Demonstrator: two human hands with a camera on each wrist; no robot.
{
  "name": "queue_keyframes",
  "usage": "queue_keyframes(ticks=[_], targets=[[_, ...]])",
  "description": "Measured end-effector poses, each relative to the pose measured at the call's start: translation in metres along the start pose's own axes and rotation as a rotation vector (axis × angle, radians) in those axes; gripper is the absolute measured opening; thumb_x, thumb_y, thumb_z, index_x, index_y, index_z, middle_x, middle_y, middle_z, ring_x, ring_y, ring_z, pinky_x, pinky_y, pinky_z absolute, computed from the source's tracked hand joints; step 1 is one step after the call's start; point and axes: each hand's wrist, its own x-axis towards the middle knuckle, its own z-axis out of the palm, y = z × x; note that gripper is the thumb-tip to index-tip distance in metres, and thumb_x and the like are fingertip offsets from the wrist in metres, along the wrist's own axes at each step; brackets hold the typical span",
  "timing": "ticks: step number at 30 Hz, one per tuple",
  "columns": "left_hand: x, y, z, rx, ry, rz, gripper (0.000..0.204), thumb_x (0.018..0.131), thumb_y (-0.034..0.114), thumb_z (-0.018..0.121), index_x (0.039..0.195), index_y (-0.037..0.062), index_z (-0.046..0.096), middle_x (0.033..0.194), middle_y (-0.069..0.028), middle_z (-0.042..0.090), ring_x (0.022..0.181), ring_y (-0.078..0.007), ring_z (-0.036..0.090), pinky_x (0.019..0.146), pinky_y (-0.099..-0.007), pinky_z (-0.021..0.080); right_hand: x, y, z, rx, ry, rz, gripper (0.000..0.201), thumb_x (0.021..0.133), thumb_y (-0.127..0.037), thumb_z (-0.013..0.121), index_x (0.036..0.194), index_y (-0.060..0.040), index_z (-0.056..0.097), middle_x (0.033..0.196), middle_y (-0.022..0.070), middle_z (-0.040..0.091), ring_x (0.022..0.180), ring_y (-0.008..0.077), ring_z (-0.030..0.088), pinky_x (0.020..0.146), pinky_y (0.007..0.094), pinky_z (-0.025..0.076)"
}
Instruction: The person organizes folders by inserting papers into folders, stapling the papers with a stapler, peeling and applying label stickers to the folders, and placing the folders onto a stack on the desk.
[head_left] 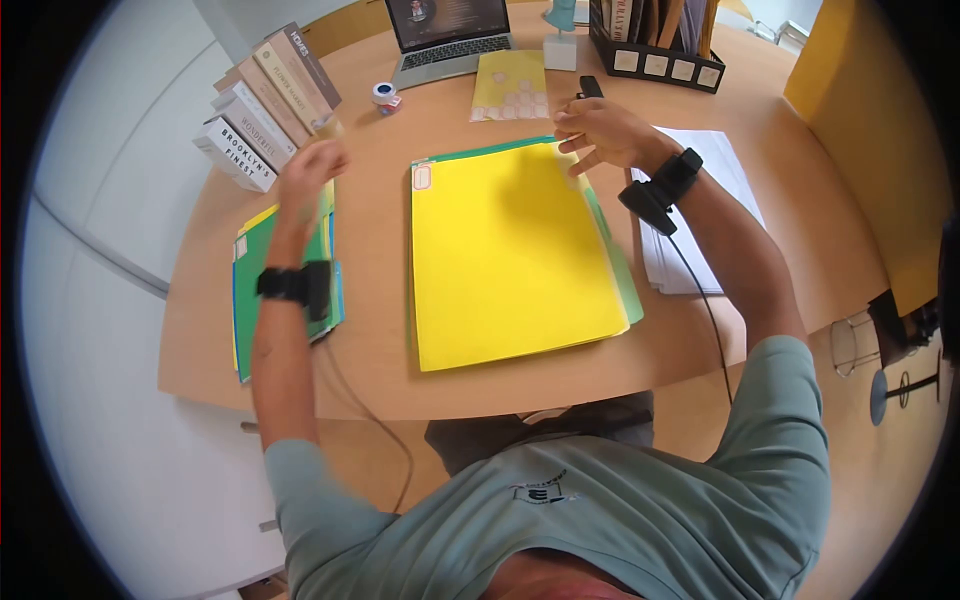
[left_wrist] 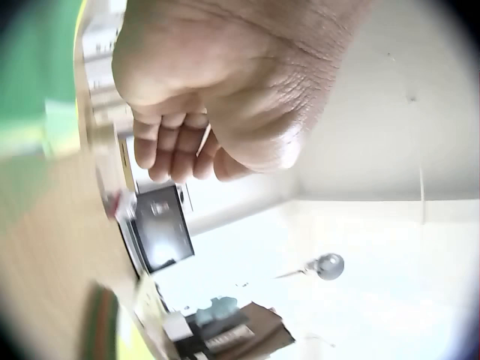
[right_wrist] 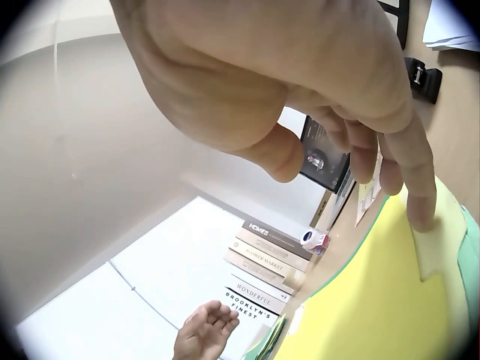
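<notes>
A yellow folder (head_left: 510, 260) lies on top of green ones at the middle of the desk. The right hand (head_left: 610, 135) hovers over its top right corner with loosely bent fingers, holding nothing; in the right wrist view the right hand (right_wrist: 300, 90) has its fingertips near the yellow folder (right_wrist: 360, 285). The left hand (head_left: 312, 175) is raised above the top of a green folder stack (head_left: 270, 275) at the left, holding nothing. Its fingers bend loosely in the left wrist view, where the left hand (left_wrist: 217, 90) fills the upper part.
Upright books (head_left: 265, 105) stand at the back left, beside a small tape roll (head_left: 385, 97). Behind are a laptop (head_left: 455, 55), a patterned yellow sheet (head_left: 510, 85) and a black file holder (head_left: 665, 70). White papers (head_left: 690, 260) lie right; a black stapler-like object (right_wrist: 424, 79) is near the right hand.
</notes>
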Motion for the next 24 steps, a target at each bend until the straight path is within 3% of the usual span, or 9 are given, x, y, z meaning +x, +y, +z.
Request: queue_keyframes(ticks=[2,5,9,10,13,17,19,20,24], targets=[[0.028,-0.022,0.050,-0.001,-0.219,0.107,0.028,0.097,0.021,0.057,0.111,-0.0028,0.063,0.101,-0.0074,0.066,0.092,-0.0142,0.062,0.088,-0.0290,0.049,-0.003,-0.002,0.005,-0.004,0.034,-0.003,0.044,0.097,-0.029,0.057,0.124,0.0038,0.045,0.118,0.0167,0.045,0.110,0.0312,0.049,0.092,0.0554,0.051],[0.020,-0.027,0.111,-0.089,-0.239,0.017,0.026,0.095,0.023,0.059,0.103,-0.0013,0.067,0.095,-0.0030,0.067,0.084,-0.0119,0.062,0.076,-0.0253,0.050,-0.003,-0.001,0.010,0.040,0.053,0.007,0.045,0.097,-0.029,0.057,0.125,0.0040,0.044,0.117,0.0157,0.044,0.110,0.0313,0.048,0.092,0.0559,0.051],[0.016,-0.041,0.121,-0.137,-0.224,-0.079,0.026,0.098,0.021,0.054,0.104,-0.0027,0.064,0.099,-0.0077,0.066,0.095,-0.0154,0.062,0.089,-0.0287,0.047,0.001,0.003,0.013,0.109,0.089,0.045,0.037,0.096,-0.029,0.058,0.116,0.0011,0.050,0.118,0.0137,0.044,0.109,0.0296,0.049,0.087,0.0547,0.052],[0.014,-0.038,0.121,-0.213,-0.195,-0.110,0.026,0.098,0.021,0.053,0.103,-0.0029,0.064,0.099,-0.0083,0.066,0.095,-0.0160,0.062,0.089,-0.0291,0.048,0.002,0.004,0.010,0.110,0.079,0.015,0.029,0.098,-0.026,0.054,0.110,-0.0002,0.053,0.109,0.0112,0.049,0.100,0.0244,0.051,0.085,0.0461,0.052],[0.021,-0.059,0.115,-0.436,-0.144,-0.100,0.030,0.100,0.023,0.048,0.110,-0.0031,0.060,0.104,-0.0120,0.064,0.100,-0.0183,0.061,0.090,-0.0303,0.048,0.018,-0.003,0.007,0.406,-0.073,-0.084,0.023,0.100,-0.022,0.051,0.105,0.0004,0.055,0.102,0.0101,0.055,0.094,0.0210,0.055,0.086,0.0382,0.050],[0.023,-0.057,0.114,-0.627,-0.066,-0.111,0.034,0.100,0.026,0.045,0.115,-0.0010,0.058,0.105,-0.0095,0.064,0.095,-0.0189,0.060,0.089,-0.0307,0.045,0.014,-0.050,0.069,0.465,-0.303,-0.466,0.024,0.097,-0.014,0.053,0.110,0.0067,0.056,0.101,0.0104,0.061,0.097,0.0198,0.060,0.083,0.0314,0.053],[0.000,-0.019,0.113,-0.710,-0.059,-0.123,0.034,0.100,0.027,0.045,0.116,-0.0006,0.057,0.104,-0.0096,0.064,0.091,-0.0178,0.059,0.086,-0.0294,0.045,-0.005,-0.061,0.103,0.374,-0.382,-0.515,0.030,0.096,-0.013,0.054,0.116,0.0091,0.055,0.112,0.0126,0.062,0.102,0.0196,0.060,0.086,0.0340,0.053],[-0.005,-0.015,0.108,-0.754,-0.090,-0.100,0.035,0.100,0.027,0.045,0.116,-0.0006,0.057,0.104,-0.0095,0.064,0.091,-0.0178,0.059,0.086,-0.0295,0.045,-0.003,-0.060,0.111,0.239,-0.444,-0.520,0.034,0.098,-0.015,0.052,0.126,0.0042,0.054,0.120,0.0121,0.060,0.114,0.0217,0.056,0.099,0.0361,0.048],[0.013,-0.045,0.087,-0.910,-0.385,0.083,0.035,0.100,0.027,0.045,0.117,-0.0003,0.058,0.104,-0.0093,0.064,0.091,-0.0178,0.059,0.086,-0.0297,0.045,-0.013,-0.049,0.079,-0.287,-0.167,-0.631,0.030,0.095,-0.019,0.058,0.117,0.0021,0.060,0.110,0.0105,0.064,0.099,0.0183,0.062,0.082,0.0312,0.055]])
